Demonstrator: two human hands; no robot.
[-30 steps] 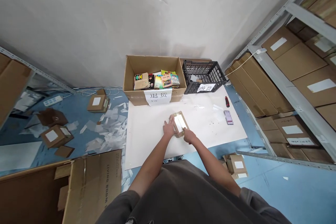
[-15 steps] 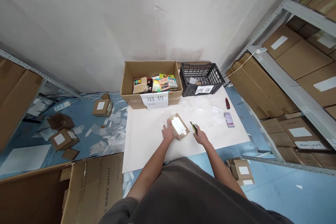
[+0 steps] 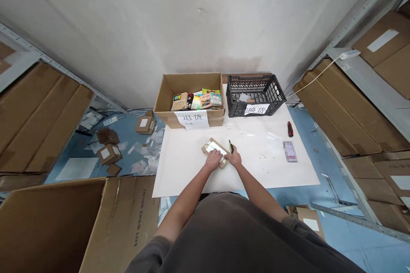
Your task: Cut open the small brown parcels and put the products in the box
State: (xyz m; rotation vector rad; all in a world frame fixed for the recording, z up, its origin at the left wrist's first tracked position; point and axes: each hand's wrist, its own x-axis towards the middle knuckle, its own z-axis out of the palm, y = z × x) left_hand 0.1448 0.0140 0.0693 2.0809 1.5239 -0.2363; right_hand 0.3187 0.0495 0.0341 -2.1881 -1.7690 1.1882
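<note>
A small taped cardboard box (image 3: 209,144) with a white label lies on the white-topped table (image 3: 179,153), turned at an angle. My left hand (image 3: 214,160) grips it from the near side, its fingers bent over the label. Close by, my right hand (image 3: 235,158) is closed around a yellow-and-black utility knife (image 3: 231,146), which points away from me. The thumb side of that hand meets the right end of the box. The box's near edge is partly hidden by my hands.
Behind stand a carton (image 3: 165,120) of small colourful boxes and a black plastic crate (image 3: 235,108), both with paper signs. A red-and-black tool (image 3: 290,129) and a blurred purple item (image 3: 290,152) lie at right. A big open carton (image 3: 128,222) stands left; loaded shelves flank the table.
My right hand has moved left with the knife, up to the box. My left hand has shifted over the label, and the box has turned. The view has swung left.
</note>
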